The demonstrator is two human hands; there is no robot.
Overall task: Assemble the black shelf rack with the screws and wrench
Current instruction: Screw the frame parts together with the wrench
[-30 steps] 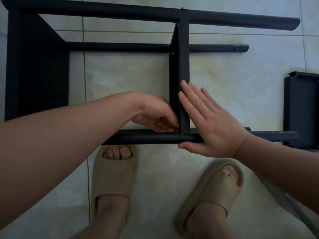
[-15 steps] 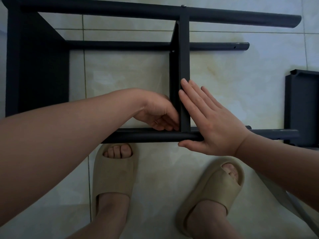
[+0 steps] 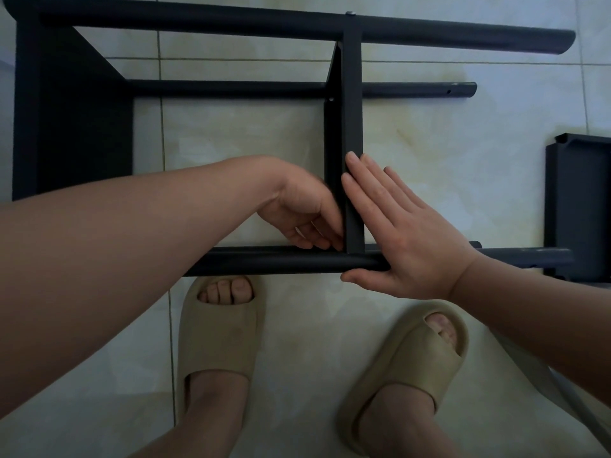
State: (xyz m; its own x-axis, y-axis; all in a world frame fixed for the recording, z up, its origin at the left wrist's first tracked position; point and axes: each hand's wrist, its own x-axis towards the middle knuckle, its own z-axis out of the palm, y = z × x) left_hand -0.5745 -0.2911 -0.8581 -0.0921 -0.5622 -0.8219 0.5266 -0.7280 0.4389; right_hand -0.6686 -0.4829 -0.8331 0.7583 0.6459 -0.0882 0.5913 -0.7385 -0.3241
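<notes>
A black shelf rack [image 3: 185,19] is laid sideways on a tiled floor [image 3: 463,143]. Its middle shelf panel [image 3: 353,120] is braced by the right hand [image 3: 406,236], fingers straight and flat against it. Just left of those fingers, the left hand [image 3: 301,209] is curled into the panel's corner at the near tube [image 3: 281,261]; whether anything is pinched cannot be told.

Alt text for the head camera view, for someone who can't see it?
A person's right hand presses flat against the middle panel of a half-built black rack on a tiled floor; the left hand, fingers curled, is at the panel's joint with the near pole. A loose panel lies at right.
</notes>
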